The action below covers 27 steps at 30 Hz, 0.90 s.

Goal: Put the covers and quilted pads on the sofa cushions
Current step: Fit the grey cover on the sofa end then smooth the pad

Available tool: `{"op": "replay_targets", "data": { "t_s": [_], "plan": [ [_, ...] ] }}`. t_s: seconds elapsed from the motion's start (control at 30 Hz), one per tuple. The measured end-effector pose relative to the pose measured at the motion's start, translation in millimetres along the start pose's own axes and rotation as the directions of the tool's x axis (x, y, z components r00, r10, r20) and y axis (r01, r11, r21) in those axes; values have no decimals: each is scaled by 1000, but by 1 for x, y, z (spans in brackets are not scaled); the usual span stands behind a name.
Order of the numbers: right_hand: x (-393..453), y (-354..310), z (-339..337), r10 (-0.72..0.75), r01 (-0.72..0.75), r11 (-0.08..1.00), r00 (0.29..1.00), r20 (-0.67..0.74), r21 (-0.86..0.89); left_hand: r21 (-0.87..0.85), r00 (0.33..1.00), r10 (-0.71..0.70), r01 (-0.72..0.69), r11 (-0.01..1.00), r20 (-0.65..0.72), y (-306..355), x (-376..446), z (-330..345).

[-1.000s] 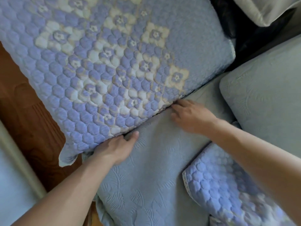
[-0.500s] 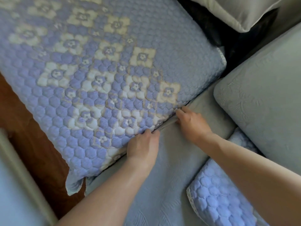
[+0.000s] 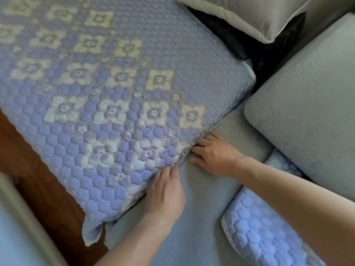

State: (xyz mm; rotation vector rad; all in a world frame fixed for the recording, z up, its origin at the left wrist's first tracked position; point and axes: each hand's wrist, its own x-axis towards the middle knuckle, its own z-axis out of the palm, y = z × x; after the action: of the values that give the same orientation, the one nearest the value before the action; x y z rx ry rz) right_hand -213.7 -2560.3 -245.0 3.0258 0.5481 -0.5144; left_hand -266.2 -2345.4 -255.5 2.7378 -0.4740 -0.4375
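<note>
Along the seam between cushions, tucking the quilted pad (image 3: pixel 107 104) edge: left hand (image 3: pixel 165 191) fingers pinched on it, right hand (image 3: pixel 215 152) flat, fingers spread. Next, probably pushing the edge deeper along the grey cushion (image 3: pixel 201 227).

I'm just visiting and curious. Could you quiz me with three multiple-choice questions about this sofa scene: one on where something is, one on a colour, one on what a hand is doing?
1. Where are both hands?
A. On the grey pillow
B. At the seam where the flowered pad meets the grey cover
C. On the wooden floor

2. What colours is the flowered pad?
A. Red and black
B. Plain green
C. Blue-violet with cream flowers

3. What is the right hand doing?
A. Lying with fingers straight on the grey cover
B. Holding a pillow up
C. Clenched in a fist in the air

Answers:
1 B: the left hand and right hand sit along the flowered pad's edge.
2 C: cream flower blocks on blue-violet quilting.
3 A: its fingers stretch flat on the grey cover.
</note>
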Motion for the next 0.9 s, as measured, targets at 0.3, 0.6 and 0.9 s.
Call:
{"op": "replay_targets", "data": {
  "t_s": [0.3,0.6,0.9],
  "plan": [
    [-10,-12,16,-90,91,996,951,-297,-10,-28,997,13,-15,999,-71,2,-1,8],
    [-11,-9,14,-100,104,995,981,-166,15,39,999,10,-9,999,-39,17,-7,3],
    [-7,-13,1,79,-80,997,996,33,16,-130,942,-80,128,983,327,6,12,-16]
  ]
}}
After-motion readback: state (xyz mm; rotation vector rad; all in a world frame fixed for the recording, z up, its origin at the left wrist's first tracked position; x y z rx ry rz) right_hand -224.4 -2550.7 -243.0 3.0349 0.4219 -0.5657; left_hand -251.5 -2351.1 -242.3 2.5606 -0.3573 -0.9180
